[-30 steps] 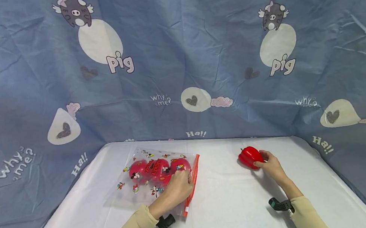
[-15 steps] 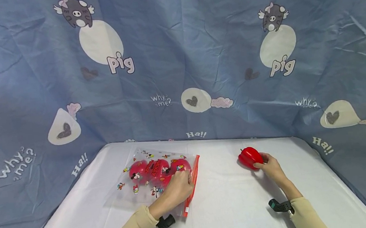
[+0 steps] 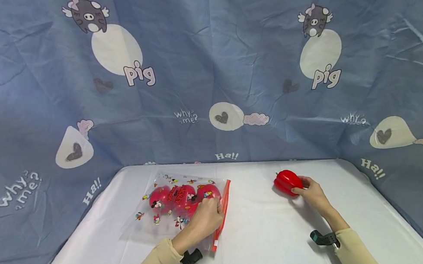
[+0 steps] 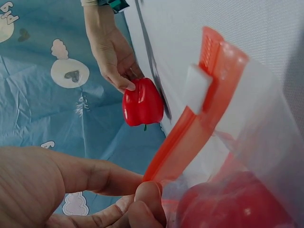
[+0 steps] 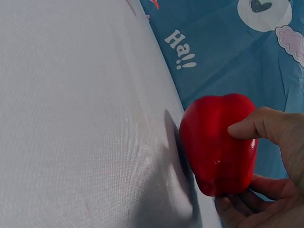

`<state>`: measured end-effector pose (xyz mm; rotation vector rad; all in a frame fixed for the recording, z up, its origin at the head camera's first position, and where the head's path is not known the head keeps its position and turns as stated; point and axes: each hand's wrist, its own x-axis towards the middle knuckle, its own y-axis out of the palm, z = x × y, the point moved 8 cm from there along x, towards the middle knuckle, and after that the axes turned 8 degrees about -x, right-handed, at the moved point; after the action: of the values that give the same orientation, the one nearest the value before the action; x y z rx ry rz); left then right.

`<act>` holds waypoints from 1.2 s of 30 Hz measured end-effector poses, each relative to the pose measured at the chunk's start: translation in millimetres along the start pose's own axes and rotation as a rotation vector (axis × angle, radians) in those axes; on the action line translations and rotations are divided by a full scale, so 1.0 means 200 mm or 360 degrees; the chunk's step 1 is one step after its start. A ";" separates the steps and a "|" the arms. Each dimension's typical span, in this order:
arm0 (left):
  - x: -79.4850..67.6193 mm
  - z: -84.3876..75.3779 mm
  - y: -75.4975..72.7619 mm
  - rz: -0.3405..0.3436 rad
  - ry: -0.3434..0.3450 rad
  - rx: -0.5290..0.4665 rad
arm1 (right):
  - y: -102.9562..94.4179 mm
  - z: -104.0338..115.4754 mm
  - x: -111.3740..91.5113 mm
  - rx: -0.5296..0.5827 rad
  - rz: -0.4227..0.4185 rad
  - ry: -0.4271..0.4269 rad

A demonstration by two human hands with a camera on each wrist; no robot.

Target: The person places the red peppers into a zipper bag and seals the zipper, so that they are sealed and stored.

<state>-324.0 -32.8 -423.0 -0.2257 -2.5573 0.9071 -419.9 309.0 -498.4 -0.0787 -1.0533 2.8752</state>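
On the table's left half lies a clear zip bag (image 3: 144, 231) with cartoon prints and an orange-red zip edge (image 4: 190, 128). Several red bell peppers (image 3: 160, 199) show through its plastic. My left hand (image 3: 205, 216) pinches the bag's edge between thumb and fingers, as the left wrist view shows; a white slider (image 4: 198, 89) sits further along that strip. Over to the right, my right hand (image 3: 313, 192) holds a red bell pepper (image 3: 288, 183) by its blunt end, thumb on one side and fingers beneath. Its short green stem (image 4: 145, 127) points away from the hand.
A white cloth covers the table (image 3: 263, 239). Behind it and at both sides hangs a blue printed curtain (image 3: 203, 63). Each wrist wears a black strap with a camera (image 3: 323, 237).
The pepper in my right hand has shifted very slightly to the left. My left hand and the bag look the same as before.
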 end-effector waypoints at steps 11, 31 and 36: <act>0.00 0.01 0.01 0.0045 -0.0055 -0.0016 | 0.02 0.07 -0.03 0.0028 0.0007 -0.0064; 0.00 0.01 0.01 0.0026 -0.0068 -0.0020 | 0.14 0.25 -0.10 0.0074 0.0064 -0.0248; 0.00 0.02 0.01 0.0022 -0.0058 -0.0025 | 0.16 0.28 -0.12 0.0072 0.0070 -0.0260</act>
<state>-324.8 -33.7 -426.1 -0.2337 -2.6002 0.9043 -402.9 246.8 -475.4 0.1403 -1.0232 2.9860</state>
